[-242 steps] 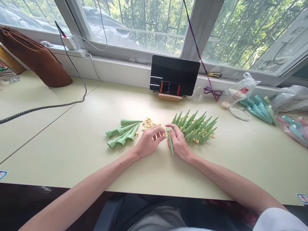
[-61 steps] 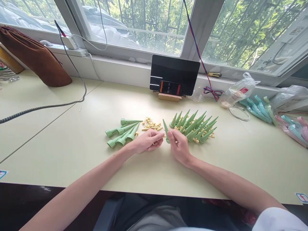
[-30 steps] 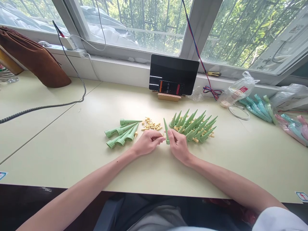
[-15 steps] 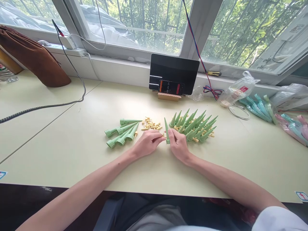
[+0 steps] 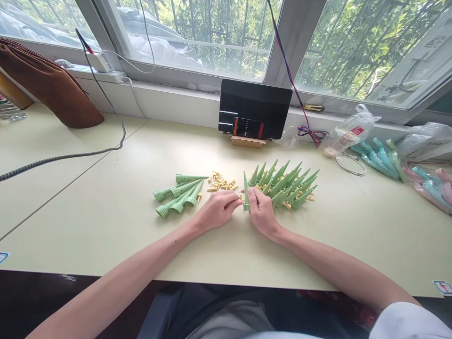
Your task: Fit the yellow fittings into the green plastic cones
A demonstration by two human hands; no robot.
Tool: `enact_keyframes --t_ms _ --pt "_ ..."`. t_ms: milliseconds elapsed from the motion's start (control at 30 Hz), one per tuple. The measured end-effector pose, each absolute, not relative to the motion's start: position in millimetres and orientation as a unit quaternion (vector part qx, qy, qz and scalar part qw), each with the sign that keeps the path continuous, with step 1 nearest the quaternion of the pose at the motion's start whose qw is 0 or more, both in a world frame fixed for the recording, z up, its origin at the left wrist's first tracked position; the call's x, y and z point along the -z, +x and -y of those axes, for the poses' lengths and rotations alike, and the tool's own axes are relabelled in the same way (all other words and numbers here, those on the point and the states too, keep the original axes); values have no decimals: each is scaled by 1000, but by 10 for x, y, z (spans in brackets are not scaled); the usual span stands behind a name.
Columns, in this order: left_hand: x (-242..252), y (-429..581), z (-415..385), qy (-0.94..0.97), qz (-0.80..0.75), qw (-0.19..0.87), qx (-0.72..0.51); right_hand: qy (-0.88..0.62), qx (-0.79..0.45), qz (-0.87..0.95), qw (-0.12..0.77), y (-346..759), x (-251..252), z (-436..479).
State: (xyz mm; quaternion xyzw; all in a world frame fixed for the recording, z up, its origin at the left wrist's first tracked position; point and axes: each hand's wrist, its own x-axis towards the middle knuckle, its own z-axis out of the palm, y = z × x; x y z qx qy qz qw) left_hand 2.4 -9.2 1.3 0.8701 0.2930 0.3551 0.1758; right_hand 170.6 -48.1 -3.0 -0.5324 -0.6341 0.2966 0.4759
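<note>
My right hand (image 5: 262,213) is closed around a green plastic spike (image 5: 246,193), its point up and its wider collar down. Against the spike's left side, my left hand (image 5: 219,207) pinches a small yellow plastic valve (image 5: 241,198), partly hidden by the fingertips. Several loose yellow pieces (image 5: 221,182) lie just beyond the left hand. To the left rest several green spikes (image 5: 183,194) without yellow parts showing on most of them. Beyond my right hand is a dense group of green spikes with yellow pieces (image 5: 287,186).
A black tablet (image 5: 254,106) with a phone (image 5: 250,128) in front stands at the back. Bagged blue and pink items (image 5: 377,157) lie at the right, near a clear plastic bag (image 5: 351,132). A dark cable (image 5: 70,154) crosses the left of the table (image 5: 116,235).
The spike in my right hand has shifted very slightly and stands a little more upright. Both hands otherwise stay in nearly the same place.
</note>
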Motion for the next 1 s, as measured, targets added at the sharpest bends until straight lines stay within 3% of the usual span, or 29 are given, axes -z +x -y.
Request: enact_keyframes --t_ms 333,1000 --pt "-36 33 82 845 -322 236 -355 -533 -343 583 509 1720 49 486" --pt "-17 35 98 862 -296 206 -356 -532 -354 590 493 1707 54 460"
